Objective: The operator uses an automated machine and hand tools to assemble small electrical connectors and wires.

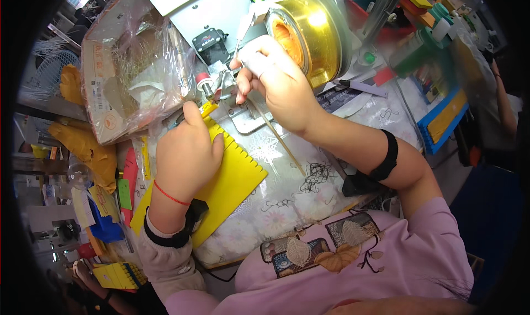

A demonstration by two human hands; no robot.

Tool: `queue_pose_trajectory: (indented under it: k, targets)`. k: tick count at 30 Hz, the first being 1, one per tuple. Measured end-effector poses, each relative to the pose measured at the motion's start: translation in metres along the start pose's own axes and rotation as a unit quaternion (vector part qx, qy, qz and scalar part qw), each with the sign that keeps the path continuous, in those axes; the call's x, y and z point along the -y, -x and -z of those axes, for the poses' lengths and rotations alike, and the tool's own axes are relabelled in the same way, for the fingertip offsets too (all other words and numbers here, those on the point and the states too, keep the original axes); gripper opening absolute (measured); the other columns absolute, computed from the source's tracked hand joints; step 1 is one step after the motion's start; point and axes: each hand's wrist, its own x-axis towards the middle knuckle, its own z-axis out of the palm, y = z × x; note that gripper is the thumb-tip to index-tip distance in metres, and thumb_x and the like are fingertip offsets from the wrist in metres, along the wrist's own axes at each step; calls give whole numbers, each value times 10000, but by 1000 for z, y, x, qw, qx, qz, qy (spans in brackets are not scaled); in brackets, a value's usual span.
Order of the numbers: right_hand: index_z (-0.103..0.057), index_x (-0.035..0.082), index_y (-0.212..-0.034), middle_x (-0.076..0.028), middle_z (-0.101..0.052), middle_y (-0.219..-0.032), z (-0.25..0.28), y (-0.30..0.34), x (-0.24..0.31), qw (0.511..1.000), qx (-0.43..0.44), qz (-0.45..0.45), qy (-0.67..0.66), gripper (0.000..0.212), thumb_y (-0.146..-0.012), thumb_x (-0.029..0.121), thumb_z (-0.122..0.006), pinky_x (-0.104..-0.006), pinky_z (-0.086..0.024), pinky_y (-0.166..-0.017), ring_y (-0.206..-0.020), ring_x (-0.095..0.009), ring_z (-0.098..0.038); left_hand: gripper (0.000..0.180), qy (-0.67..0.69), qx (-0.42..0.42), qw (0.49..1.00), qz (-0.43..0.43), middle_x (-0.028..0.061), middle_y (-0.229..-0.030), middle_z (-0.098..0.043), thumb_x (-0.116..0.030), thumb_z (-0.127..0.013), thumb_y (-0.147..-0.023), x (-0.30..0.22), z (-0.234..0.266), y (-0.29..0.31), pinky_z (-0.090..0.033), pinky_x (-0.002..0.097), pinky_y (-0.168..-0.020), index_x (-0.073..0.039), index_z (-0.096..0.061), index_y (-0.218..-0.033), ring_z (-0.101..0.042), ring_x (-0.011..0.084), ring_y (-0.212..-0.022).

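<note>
My left hand (187,152) is closed beside the machine, its index finger and thumb pointing forward. At its fingertips is a short yellow strip (208,109) with dark marks, partly hidden by the fingers. A yellow board (232,174) with a notched edge lies under that hand. Above the machine's small plate (245,118), my right hand (276,80) is curled with fingers pinched together; what they hold is too small to tell. A red-capped metal machine part (204,80) stands between the two hands. A thin wooden stick (284,147) slants below my right hand.
An open cardboard box (105,78) lined with clear plastic stands at left. A clear yellow round case (323,31) sits behind my right hand. Tangled dark threads (317,176) lie on the floral tabletop (276,221). At right is a blue tray (436,135).
</note>
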Motion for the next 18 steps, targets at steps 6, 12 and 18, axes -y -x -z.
queue_pose_trajectory:
  k: [6,12,18]
  targets:
    - [-506,17,-1035,-43,-533,-814,2,1,-4,996,19,4,83,104,-983,107,-504,-285,-511,-663,-702,-99,-547,684,61,-245,964,-80,204,-1042,-553,-50,-656,-769,5,-10,-18,-506,423,-671,-62,-383,-1396,-624,355,-819]
    - [-502,13,-1009,-37,-545,-872,-3,1,0,989,13,30,141,76,-962,65,-531,-217,-486,-595,-643,-70,-560,597,-27,-250,966,-59,163,-989,-489,3,-535,-836,13,-9,-21,-486,423,-677,-178,-464,-1400,-589,335,-785]
    - [-497,22,-989,-42,-551,-891,-1,-2,-4,989,13,59,132,56,-970,63,-528,-208,-479,-591,-646,-68,-559,521,-49,-283,955,-76,151,-1031,-504,-54,-663,-784,-2,14,-12,-472,423,-728,-112,-535,-1286,-574,321,-822]
